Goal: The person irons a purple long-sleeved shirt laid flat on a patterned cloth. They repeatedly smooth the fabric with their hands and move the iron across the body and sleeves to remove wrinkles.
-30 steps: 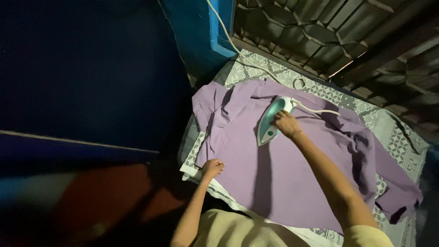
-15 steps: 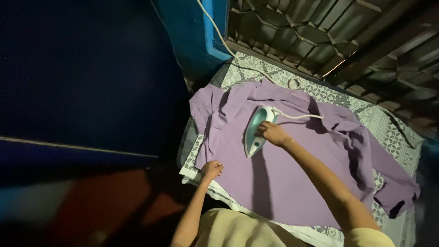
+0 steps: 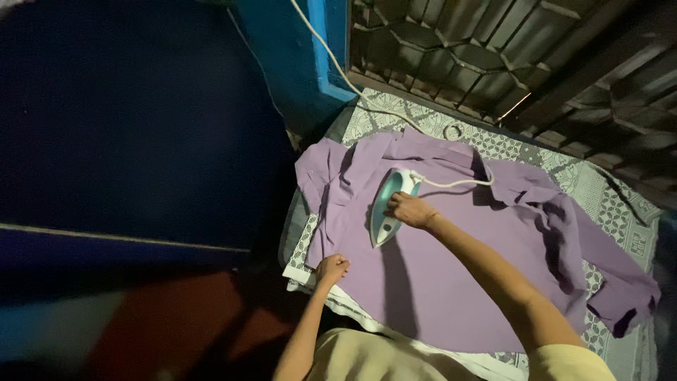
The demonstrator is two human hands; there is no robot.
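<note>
We look down at a purple shirt [image 3: 451,261] spread flat over a patterned cloth [image 3: 606,204] on the counter. Our right hand [image 3: 409,209] is closed around the handle of a white and teal iron [image 3: 386,206], which rests sole-down on the shirt's upper middle, its white cord [image 3: 331,60] trailing up toward the blue wall. Our left hand [image 3: 331,269] is fisted on the shirt's near edge. To press well, we judge the left should pull the fabric taut while the iron glides evenly, clear of the cord.

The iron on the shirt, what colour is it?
The iron is white with a teal-green body, seen in the head view, resting on the purple shirt.
</note>
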